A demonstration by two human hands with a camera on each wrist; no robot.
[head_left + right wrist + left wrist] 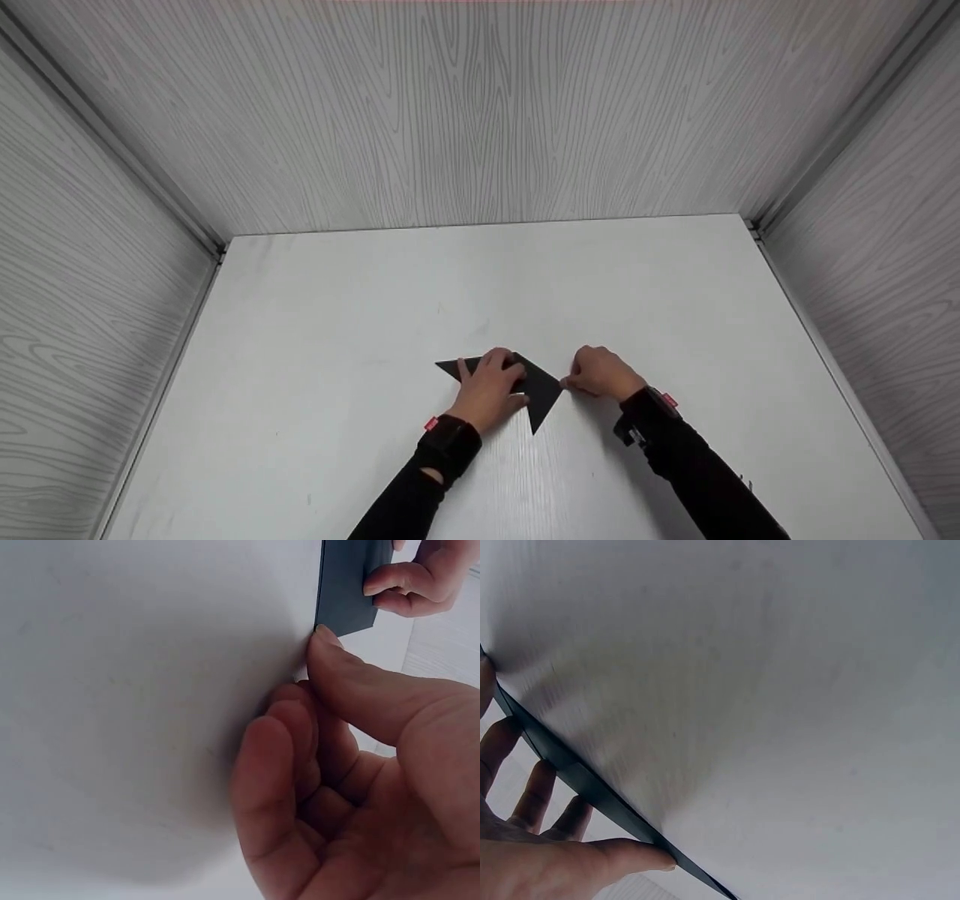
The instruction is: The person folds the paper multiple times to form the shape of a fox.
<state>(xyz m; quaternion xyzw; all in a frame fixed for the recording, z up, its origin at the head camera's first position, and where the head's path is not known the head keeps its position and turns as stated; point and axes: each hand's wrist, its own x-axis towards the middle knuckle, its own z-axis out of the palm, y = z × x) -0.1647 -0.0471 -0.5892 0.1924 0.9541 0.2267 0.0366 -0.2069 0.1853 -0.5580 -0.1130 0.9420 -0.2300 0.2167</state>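
A folded black paper (541,390) with sharp pointed corners lies on the white table, partly hidden under my left hand (487,391). The fingers of that hand are spread across the paper and press it down. In the left wrist view the paper (592,786) shows as a thin dark strip, seen nearly edge-on, with the fingertips and thumb along it. At the paper's right corner, my right hand (606,373) pinches the tip between thumb and curled fingers. The right wrist view has the thumb (330,649) right at the corner of the paper (343,589).
The white tabletop (337,322) spreads around both hands. Grey wood-grain panels stand at the back (480,112), on the left (82,300) and on the right (892,262). Black wrist straps (448,446) sit on both forearms.
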